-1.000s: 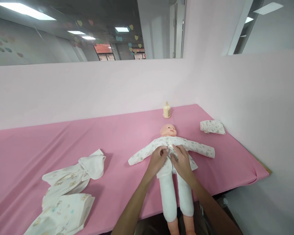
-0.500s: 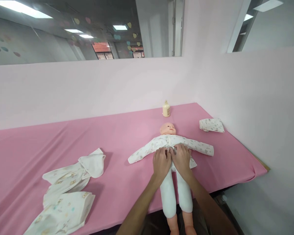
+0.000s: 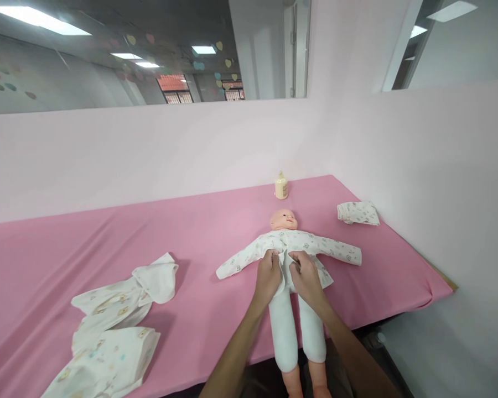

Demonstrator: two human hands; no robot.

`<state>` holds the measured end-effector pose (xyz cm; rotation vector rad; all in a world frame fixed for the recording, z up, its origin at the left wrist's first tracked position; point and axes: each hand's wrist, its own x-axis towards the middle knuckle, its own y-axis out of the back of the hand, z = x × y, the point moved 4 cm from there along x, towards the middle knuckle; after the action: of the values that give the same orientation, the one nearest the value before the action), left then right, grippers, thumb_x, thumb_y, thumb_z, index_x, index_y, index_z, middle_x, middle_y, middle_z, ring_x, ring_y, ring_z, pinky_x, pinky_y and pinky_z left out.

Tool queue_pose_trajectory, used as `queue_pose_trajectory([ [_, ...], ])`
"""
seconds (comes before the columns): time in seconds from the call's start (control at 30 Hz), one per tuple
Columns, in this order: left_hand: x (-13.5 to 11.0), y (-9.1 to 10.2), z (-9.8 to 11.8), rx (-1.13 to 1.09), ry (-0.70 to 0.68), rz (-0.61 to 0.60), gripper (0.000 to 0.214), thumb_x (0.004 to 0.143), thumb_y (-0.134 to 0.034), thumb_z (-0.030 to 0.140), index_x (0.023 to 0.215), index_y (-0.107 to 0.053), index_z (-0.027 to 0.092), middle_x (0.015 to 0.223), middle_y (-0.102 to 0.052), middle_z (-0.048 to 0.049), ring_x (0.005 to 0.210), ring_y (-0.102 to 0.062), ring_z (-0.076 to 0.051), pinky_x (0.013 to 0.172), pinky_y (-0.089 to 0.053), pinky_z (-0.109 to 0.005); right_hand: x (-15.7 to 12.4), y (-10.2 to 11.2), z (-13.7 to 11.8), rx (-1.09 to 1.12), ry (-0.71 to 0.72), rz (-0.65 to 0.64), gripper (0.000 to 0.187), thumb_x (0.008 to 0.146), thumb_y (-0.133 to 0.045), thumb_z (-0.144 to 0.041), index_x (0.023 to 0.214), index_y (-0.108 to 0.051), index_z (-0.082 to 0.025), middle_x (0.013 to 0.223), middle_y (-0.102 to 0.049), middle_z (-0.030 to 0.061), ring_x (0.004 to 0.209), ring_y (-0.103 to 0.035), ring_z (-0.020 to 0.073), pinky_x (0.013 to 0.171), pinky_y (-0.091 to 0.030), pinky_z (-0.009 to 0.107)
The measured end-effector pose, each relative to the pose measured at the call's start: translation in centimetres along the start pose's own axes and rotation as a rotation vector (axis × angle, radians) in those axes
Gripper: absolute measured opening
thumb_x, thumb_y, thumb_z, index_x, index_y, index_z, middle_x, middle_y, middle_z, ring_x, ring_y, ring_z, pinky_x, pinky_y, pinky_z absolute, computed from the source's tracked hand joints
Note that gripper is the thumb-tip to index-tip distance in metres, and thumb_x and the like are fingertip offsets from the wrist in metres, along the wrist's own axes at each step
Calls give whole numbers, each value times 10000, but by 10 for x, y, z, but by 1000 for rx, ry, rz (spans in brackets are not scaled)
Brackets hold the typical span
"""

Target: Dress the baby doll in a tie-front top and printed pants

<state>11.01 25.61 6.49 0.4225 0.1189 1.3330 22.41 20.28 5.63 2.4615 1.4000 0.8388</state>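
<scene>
A baby doll [image 3: 284, 219] lies on its back, its head away from me and its feet towards me over the table's front edge. It wears a white printed baby shirt [image 3: 259, 247] with long sleeves spread out to both sides. At the doll's belly, my left hand [image 3: 268, 279] is closed, pinching one front edge of the shirt. Close beside it, my right hand [image 3: 307, 281] has its fingers curled together at the other front edge. The fingertips of the right hand are partly hidden. Below the shirt show the doll's white cloth legs [image 3: 284, 331].
The pink-covered table [image 3: 207, 237] meets a white wall at the back. A cream pump bottle [image 3: 281, 187] stands behind the doll's head. A folded printed cloth [image 3: 358, 213] lies at the right. On the left are crumpled white printed baby clothes [image 3: 112, 342].
My hands have drawn slightly apart and a little towards me. The front of the shirt between them now shows a lifted edge by the left hand.
</scene>
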Motion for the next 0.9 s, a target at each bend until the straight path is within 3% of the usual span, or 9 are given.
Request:
queue_pose_trajectory([
  [0.17,-2,-3,-1,-91,34,-86,240,891,-465,358,858,-621,178,878,-675,-42,833,-626,-185,757,-474,-297,3,-6,1,-14,17,-19,204,831,-441,-217,890,-636,-198,752,-629,25,743,-560,200,740,-433,349],
  [0.3,-10,0,-2,-131,103,-117,283,839,-563,404,951,-665,166,841,-668,-36,783,-613,-172,731,-478,-290,4,-6,4,63,-10,-13,176,854,-462,-254,868,-629,-201,788,-638,34,757,-570,200,729,-449,348],
  [0.43,-19,0,-2,-110,109,-95,253,826,-529,295,1008,-650,167,880,-660,-40,830,-617,-178,776,-484,-310,0,-4,4,99,-2,-40,212,860,-451,-240,973,-625,-200,892,-652,53,846,-600,209,790,-486,375],
  [0.53,-21,-3,-3,0,54,-59,270,810,-494,221,1043,-620,166,945,-647,-57,906,-606,-201,825,-475,-346,-3,-3,8,147,-16,-74,287,857,-452,-228,1104,-594,-193,978,-646,70,928,-616,211,833,-511,384],
  [0.7,-30,-11,-2,310,-149,-18,208,837,-535,245,1022,-617,198,1033,-632,-69,1015,-548,-251,905,-410,-434,-3,-3,13,179,6,-126,289,868,-469,-263,1127,-580,-198,914,-637,47,875,-620,200,814,-524,373],
  [0.83,-41,-11,-2,586,-243,168,197,915,-448,219,1026,-609,196,1004,-642,-86,969,-542,-278,842,-374,-454,0,-5,13,203,9,-122,307,861,-461,-249,1148,-552,-188,816,-607,14,793,-609,181,775,-527,351],
  [0.9,-42,-11,-3,644,-286,204,224,940,-391,197,991,-609,192,961,-650,-89,923,-555,-270,809,-373,-437,-1,-4,13,200,9,-96,308,855,-456,-234,1143,-555,-185,819,-615,16,790,-612,180,779,-527,351],
])
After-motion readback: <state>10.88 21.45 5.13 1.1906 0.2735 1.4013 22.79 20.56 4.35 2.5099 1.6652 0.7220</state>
